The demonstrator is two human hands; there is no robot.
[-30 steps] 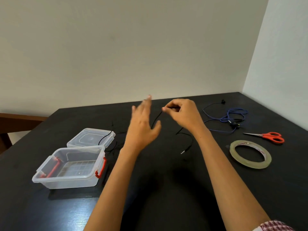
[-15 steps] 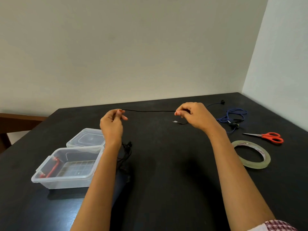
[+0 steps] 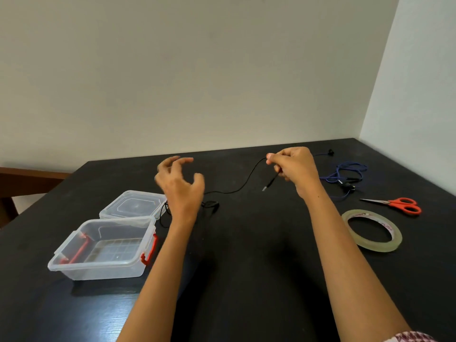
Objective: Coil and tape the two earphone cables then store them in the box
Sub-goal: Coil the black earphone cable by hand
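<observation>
In the head view, the black cable (image 3: 246, 183) looked thin, light and limp. It sagged from the right hand (image 3: 293, 169) toward 8 o'clock, met the table (image 3: 246, 280), and ended in a small tangle near the left wrist, just beside the lid (image 3: 134, 206). A cord like that would likely keep no shape of its own, so loops would spring open unless pinched where they cross. The safest holds seemed to be the stiffer plug (image 3: 265, 188) end and the gathered loops. The fine wire near the earbuds could kink or pull loose.

The right hand pinched the black cable between thumb and fingertips close to the plug, with the fingers curled tight. The plug dangled below it toward 7 o'clock, seemingly clear of the table. The left hand (image 3: 179, 186) hung in the air with fingers spread and loosely curved, gripping nothing. It was blurred, so whether a fingertip brushed the cable could not be told for certain.

The blue cable (image 3: 345, 174) lay in a loose heap at 3 o'clock from the right hand, untouched. The scissors (image 3: 404, 205) and tape (image 3: 370, 248) lay toward 4 o'clock, apart from both hands. The box (image 3: 103, 267) stood open at 8 o'clock from the left hand, with the lid off at its 12 o'clock.
</observation>
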